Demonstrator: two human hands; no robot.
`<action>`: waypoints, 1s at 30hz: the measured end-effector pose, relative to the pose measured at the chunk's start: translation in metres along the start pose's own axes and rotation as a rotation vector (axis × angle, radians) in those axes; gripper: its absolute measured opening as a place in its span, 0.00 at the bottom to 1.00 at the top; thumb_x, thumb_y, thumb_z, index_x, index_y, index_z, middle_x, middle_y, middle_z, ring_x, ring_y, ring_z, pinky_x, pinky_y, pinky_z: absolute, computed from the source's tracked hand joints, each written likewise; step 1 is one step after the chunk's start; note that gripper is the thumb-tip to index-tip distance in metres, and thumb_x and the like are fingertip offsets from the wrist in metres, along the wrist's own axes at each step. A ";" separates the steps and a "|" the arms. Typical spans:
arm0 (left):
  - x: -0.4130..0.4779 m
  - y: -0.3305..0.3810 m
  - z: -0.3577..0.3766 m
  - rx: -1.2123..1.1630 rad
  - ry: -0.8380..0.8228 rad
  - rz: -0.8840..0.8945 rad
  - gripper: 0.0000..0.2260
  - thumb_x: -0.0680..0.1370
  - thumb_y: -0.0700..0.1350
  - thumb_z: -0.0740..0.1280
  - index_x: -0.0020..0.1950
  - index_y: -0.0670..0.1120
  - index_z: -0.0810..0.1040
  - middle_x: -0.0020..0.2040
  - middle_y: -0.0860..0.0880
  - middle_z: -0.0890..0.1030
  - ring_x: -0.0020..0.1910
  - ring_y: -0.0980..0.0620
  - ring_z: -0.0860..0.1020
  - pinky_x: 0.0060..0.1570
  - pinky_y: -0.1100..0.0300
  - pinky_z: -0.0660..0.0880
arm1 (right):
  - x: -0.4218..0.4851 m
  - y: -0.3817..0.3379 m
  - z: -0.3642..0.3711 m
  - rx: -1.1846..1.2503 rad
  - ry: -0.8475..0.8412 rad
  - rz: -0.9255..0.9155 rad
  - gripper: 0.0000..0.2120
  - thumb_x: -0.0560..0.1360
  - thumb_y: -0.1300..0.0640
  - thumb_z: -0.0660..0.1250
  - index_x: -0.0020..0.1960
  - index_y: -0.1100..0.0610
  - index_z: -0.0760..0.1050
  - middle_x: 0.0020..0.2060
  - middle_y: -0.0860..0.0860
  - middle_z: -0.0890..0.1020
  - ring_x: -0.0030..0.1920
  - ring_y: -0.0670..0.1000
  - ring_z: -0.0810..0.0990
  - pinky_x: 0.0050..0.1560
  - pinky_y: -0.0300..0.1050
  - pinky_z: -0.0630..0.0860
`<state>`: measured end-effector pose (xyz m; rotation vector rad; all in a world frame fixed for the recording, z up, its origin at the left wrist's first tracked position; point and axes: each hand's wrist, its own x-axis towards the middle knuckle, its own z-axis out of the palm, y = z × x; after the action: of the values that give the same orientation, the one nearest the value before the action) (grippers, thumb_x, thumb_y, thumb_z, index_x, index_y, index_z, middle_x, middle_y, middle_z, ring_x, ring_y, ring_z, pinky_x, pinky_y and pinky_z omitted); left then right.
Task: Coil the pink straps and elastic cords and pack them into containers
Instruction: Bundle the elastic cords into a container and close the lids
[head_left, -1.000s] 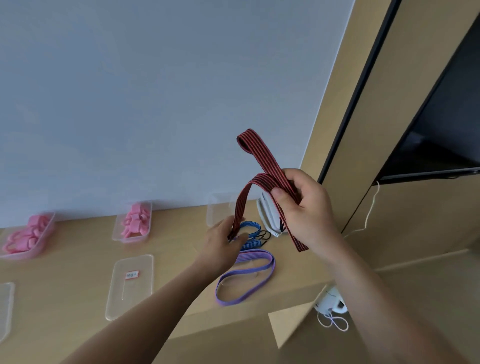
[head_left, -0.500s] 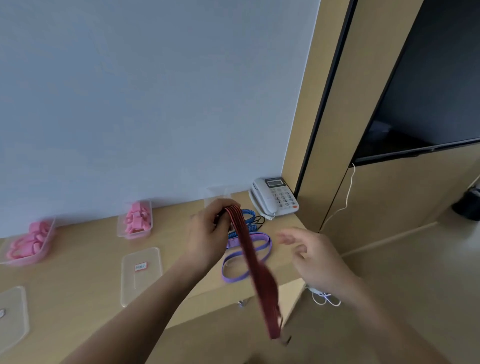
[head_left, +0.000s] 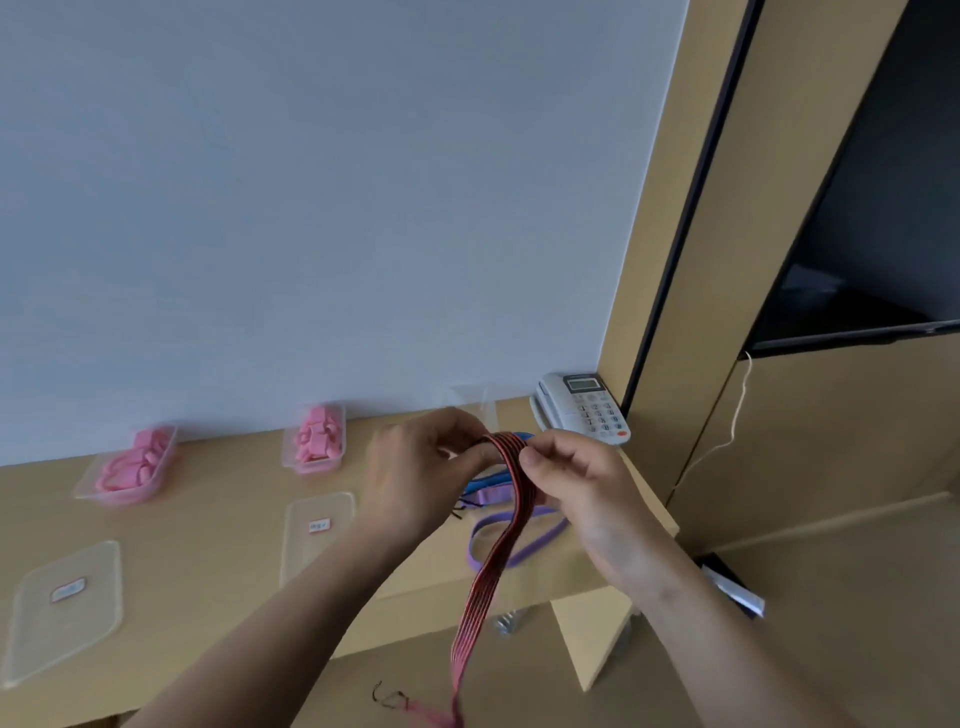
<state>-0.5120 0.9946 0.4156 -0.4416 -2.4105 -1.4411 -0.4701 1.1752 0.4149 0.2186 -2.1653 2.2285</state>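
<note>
A red elastic cord with black stripes (head_left: 491, 571) hangs from my two hands above the desk. My left hand (head_left: 415, 478) pinches its top end. My right hand (head_left: 576, 483) grips the cord just beside it, fingers curled on the band. The cord's free end dangles below the desk edge. Under my hands lie a purple elastic loop (head_left: 519, 540) and blue cords (head_left: 488, 483). Two clear containers hold coiled pink straps (head_left: 314, 439) (head_left: 132, 465) by the wall. An empty clear container (head_left: 475, 402) stands behind my hands.
Two clear lids with labels (head_left: 317, 530) (head_left: 65, 608) lie flat on the wooden desk (head_left: 208, 519). A white desk phone (head_left: 584, 408) sits at the desk's far right corner. A wooden panel and a dark screen (head_left: 872, 234) rise on the right.
My right hand, open and away from the cord half a second ago, has come back and gripped it near the top. One second ago both hands held the cord higher, folded.
</note>
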 end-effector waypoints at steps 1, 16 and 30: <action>0.002 -0.002 -0.003 -0.029 -0.037 -0.050 0.08 0.66 0.58 0.77 0.38 0.56 0.84 0.36 0.59 0.86 0.37 0.59 0.84 0.41 0.52 0.82 | 0.004 -0.004 0.000 0.038 -0.017 -0.005 0.09 0.75 0.54 0.68 0.45 0.59 0.82 0.42 0.61 0.84 0.40 0.52 0.83 0.44 0.47 0.81; 0.012 0.017 0.016 -0.183 0.133 0.130 0.24 0.73 0.29 0.75 0.45 0.61 0.87 0.58 0.60 0.85 0.65 0.59 0.80 0.67 0.58 0.74 | 0.031 -0.021 -0.016 0.127 -0.126 0.024 0.06 0.78 0.62 0.68 0.53 0.59 0.83 0.41 0.63 0.83 0.40 0.68 0.82 0.41 0.59 0.81; 0.008 0.043 0.053 -0.661 -0.068 -0.254 0.11 0.81 0.35 0.68 0.55 0.49 0.86 0.49 0.39 0.88 0.45 0.40 0.87 0.42 0.53 0.83 | 0.047 -0.018 -0.051 0.003 0.000 -0.154 0.14 0.75 0.63 0.70 0.54 0.45 0.81 0.33 0.61 0.83 0.32 0.60 0.83 0.32 0.49 0.80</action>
<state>-0.5070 1.0619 0.4290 -0.3294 -2.0356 -2.3717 -0.5187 1.2226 0.4369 0.3719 -2.0679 2.1483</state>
